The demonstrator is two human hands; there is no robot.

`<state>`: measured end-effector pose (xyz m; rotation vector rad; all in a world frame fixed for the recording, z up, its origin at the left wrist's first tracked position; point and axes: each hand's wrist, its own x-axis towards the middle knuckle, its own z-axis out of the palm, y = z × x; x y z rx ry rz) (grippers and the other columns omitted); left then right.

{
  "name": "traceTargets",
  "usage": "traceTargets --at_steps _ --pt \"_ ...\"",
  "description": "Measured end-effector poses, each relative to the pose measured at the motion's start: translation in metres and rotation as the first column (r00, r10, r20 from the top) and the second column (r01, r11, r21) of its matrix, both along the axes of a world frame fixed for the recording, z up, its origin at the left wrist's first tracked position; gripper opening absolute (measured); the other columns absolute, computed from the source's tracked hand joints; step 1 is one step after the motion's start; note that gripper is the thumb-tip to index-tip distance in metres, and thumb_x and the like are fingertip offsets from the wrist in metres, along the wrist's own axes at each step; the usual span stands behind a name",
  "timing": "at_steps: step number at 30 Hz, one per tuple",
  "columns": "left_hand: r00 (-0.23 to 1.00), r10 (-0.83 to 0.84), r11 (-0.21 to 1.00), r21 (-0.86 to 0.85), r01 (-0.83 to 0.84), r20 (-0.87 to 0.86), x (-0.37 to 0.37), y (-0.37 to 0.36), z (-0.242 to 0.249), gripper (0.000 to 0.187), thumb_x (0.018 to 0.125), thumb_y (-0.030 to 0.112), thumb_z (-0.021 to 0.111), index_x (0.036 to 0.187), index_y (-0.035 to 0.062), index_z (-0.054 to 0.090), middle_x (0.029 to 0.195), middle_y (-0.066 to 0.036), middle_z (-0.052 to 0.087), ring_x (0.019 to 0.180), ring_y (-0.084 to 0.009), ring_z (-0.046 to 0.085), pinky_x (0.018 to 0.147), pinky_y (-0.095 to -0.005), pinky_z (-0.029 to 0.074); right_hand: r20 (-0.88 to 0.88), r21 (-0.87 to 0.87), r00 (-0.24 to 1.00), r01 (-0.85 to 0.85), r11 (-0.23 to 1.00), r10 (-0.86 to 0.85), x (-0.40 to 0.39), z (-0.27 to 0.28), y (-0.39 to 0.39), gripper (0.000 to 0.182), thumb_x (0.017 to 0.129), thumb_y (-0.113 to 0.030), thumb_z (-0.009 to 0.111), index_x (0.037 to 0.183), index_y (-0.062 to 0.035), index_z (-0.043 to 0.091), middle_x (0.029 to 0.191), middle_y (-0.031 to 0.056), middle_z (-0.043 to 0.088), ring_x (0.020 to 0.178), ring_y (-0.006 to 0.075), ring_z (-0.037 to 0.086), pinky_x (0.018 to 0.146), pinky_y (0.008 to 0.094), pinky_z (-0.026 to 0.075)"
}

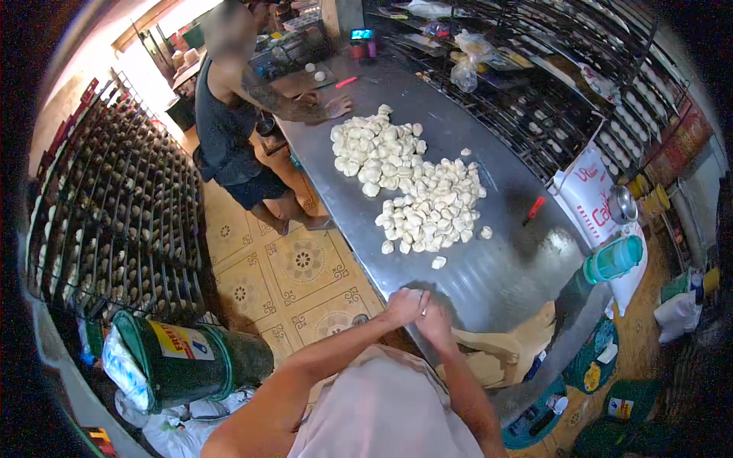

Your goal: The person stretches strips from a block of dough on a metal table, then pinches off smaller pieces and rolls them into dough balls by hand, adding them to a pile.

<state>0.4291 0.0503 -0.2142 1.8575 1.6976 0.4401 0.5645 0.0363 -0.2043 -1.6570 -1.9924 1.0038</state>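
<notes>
At the near edge of the metal table (pixel 351 216), my left hand (pixel 406 306) and my right hand (pixel 434 320) are close together, fingers curled; what they hold, if anything, is too small to make out. One pale dough piece (pixel 438 262) lies just beyond them. Farther up, a large pile of dough pieces (pixel 431 206) spreads across the middle of the table. A red-handled tool (pixel 534 210) rests on the right side of the table.
A co-worker (pixel 229 114) stands at the far left side, hands on the table. Racks of dough pieces (pixel 122 191) line the left. A green bin (pixel 183 359) stands at lower left, a teal container (pixel 615 258) at right.
</notes>
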Motion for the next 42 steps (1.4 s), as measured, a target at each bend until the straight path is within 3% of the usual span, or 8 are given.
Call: traceTargets --at_steps 12,15,19,26,33,37,39,42 --pt "0.965 -0.018 0.943 0.324 -0.071 0.263 -0.007 0.072 -0.015 0.041 0.095 0.030 0.060 0.125 0.0022 0.059 0.108 -0.027 0.068 0.101 -0.0438 0.066 0.086 -0.0506 0.052 -0.062 0.135 0.998 -0.018 0.991 0.026 0.011 0.018 0.012 0.029 0.086 -0.023 0.067 0.106 -0.0019 0.064 0.099 0.0276 0.069 0.094 0.0477 0.066 0.077 0.0566 0.052" --pt "0.937 -0.330 0.934 -0.107 0.342 0.115 -0.009 0.037 -0.009 0.039 0.090 0.022 0.066 0.122 -0.0001 0.059 0.104 -0.025 0.069 0.096 -0.0413 0.068 0.081 -0.0508 0.054 -0.274 0.133 0.958 0.127 0.983 -0.087 0.020 -0.011 0.012 0.037 0.084 -0.023 0.069 0.111 0.0013 0.060 0.101 0.0283 0.069 0.091 0.0473 0.068 0.077 0.0558 0.053" --pt "0.960 -0.236 0.923 -0.275 0.270 0.150 0.004 0.005 -0.030 0.029 0.094 0.028 0.060 0.097 0.0019 0.071 0.090 -0.025 0.070 0.087 -0.0464 0.068 0.077 -0.0507 0.056 0.063 0.269 0.985 -0.171 0.948 0.160 0.034 -0.015 -0.006 0.044 0.084 -0.021 0.069 0.119 0.0012 0.056 0.111 0.0272 0.068 0.096 0.0454 0.068 0.078 0.0548 0.053" --pt "0.995 -0.022 0.996 -0.088 0.013 -0.102 0.012 0.008 0.002 0.056 0.102 0.045 0.041 0.086 0.0027 0.072 0.093 -0.025 0.071 0.086 -0.0432 0.069 0.076 -0.0538 0.056 0.113 -0.084 0.988 -0.095 0.992 0.104 0.013 0.008 0.004 0.029 0.085 -0.024 0.065 0.100 0.0010 0.065 0.094 0.0303 0.069 0.089 0.0473 0.068 0.080 0.0568 0.053" --pt "0.957 0.273 0.954 0.100 -0.282 0.096 0.008 0.077 -0.037 0.038 0.098 0.036 0.057 0.117 0.0039 0.060 0.102 -0.026 0.067 0.095 -0.0451 0.066 0.077 -0.0528 0.055 0.098 0.118 0.987 -0.136 0.984 0.124 0.010 0.038 0.002 0.027 0.086 -0.026 0.065 0.094 -0.0003 0.067 0.086 0.0285 0.068 0.084 0.0483 0.067 0.077 0.0558 0.054" --pt "0.994 -0.030 0.858 0.512 -0.030 0.109 0.005 0.064 0.000 0.038 0.095 0.033 0.061 0.116 0.0020 0.057 0.105 -0.026 0.067 0.098 -0.0438 0.066 0.081 -0.0510 0.054 -0.120 0.211 0.992 0.068 0.975 -0.043 0.033 -0.009 0.024 0.033 0.087 -0.025 0.068 0.108 -0.0012 0.064 0.093 0.0255 0.070 0.086 0.0466 0.067 0.077 0.0541 0.054" --pt "0.908 -0.307 0.935 -0.086 0.343 0.287 0.000 0.037 0.044 0.042 0.096 0.034 0.058 0.120 0.0005 0.059 0.105 -0.029 0.067 0.103 -0.0452 0.066 0.088 -0.0493 0.054 -0.246 0.208 0.962 0.175 0.962 -0.122 0.033 -0.031 0.015 0.037 0.087 -0.025 0.068 0.115 -0.0013 0.062 0.096 0.0248 0.070 0.088 0.0460 0.067 0.078 0.0534 0.054" --pt "0.929 -0.316 0.927 -0.148 0.346 0.193 0.015 0.014 -0.030 0.039 0.097 0.036 0.055 0.112 0.0010 0.064 0.102 -0.028 0.069 0.099 -0.0443 0.067 0.084 -0.0522 0.054 -0.018 0.251 0.992 -0.118 0.961 0.126 0.046 -0.039 0.001 0.046 0.088 -0.025 0.068 0.126 -0.0022 0.054 0.102 0.0217 0.070 0.093 0.0440 0.067 0.081 0.0520 0.054"
